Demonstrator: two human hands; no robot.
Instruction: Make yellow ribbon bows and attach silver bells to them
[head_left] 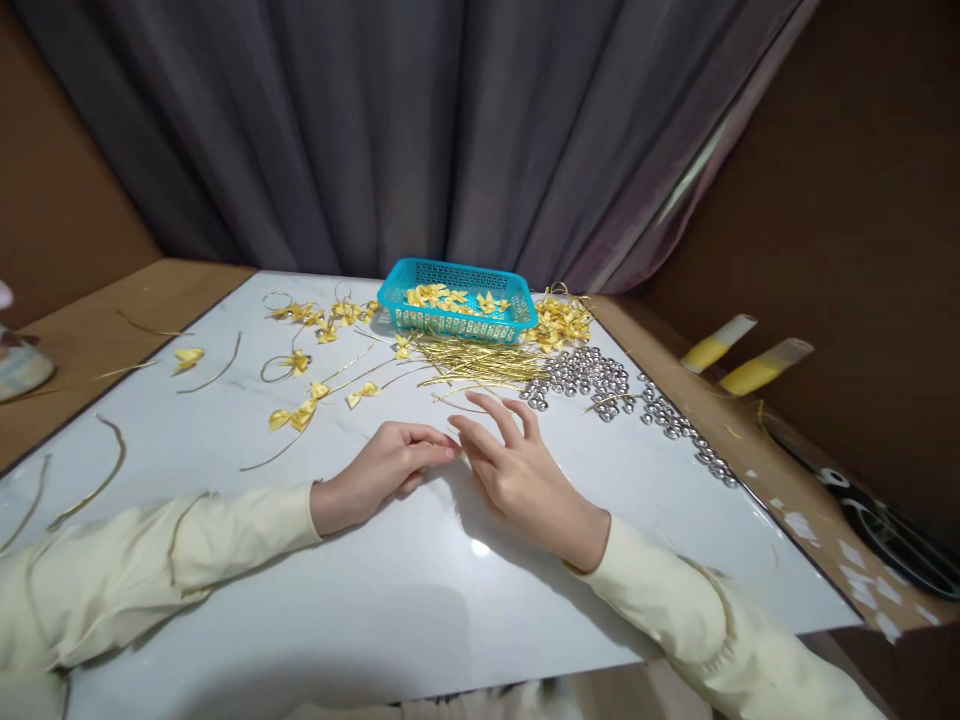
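Observation:
My left hand (390,465) is closed in a pinch above the middle of the white table. My right hand (521,485) meets it at the fingertips, its thumb and index finger drawn together while the other fingers are lifted and apart. Whatever is between the fingertips is too small and hidden to name. Just beyond my hands lies a bundle of gold cords (480,361). Yellow ribbon bows (294,413) lie to the left, some joined to cord loops. A spread of small silver bells or beads (585,372) lies to the right of the cords.
A turquoise basket (457,325) holding yellow bows stands at the back of the white table (360,620). A heap of yellow bows (559,322) lies beside it. Two yellow-filled tubes (769,367), paper scraps (862,580) and a black object (892,540) are at the right.

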